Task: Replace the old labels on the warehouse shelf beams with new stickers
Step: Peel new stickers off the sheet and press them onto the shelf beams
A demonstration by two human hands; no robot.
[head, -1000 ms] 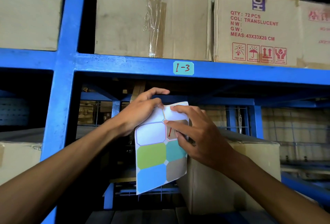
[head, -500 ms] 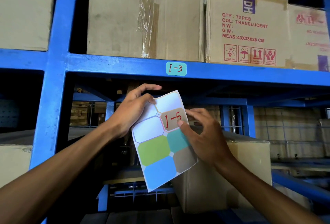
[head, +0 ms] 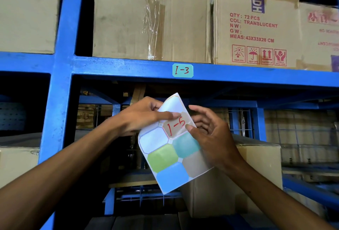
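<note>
Both hands pinch the white sticker sheet: left hand holds its top edge, right hand pinches the tan "I-5" sticker, seemingly to peel it; the teal "I-3" label remains on the blue steel beam.

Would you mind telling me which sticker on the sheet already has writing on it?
It is the tan sticker in the sheet's right column, marked "I-5" in red, between the left hand's and right hand's thumbs. The green, teal, blue and grey-brown stickers are blank.
</note>
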